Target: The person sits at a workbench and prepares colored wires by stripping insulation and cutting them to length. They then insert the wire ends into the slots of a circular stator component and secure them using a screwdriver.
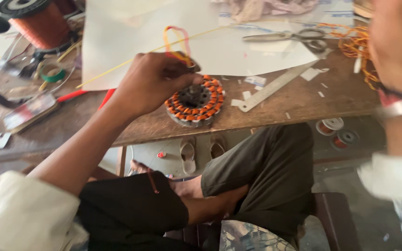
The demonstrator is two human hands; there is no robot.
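A round motor stator [195,100] with orange-wrapped copper coils lies on the wooden table [275,114] near its front edge. My left hand [152,81] rests on the stator's upper left side, fingers closed around its rim and a bit of thin wire; a loop of yellow and pink wire [175,42] rises just above the fingers. My right hand [396,44] is raised close to the camera at the right edge, blurred, with a metal wristband; what it holds is not visible.
Scissors [298,37] and a metal ruler [275,86] lie on white paper [131,32] behind the stator. A copper wire spool [38,21], green tape roll [52,73] and tangled orange wires [357,46] sit around. Sandals [201,151] and small spools [338,132] lie on the floor.
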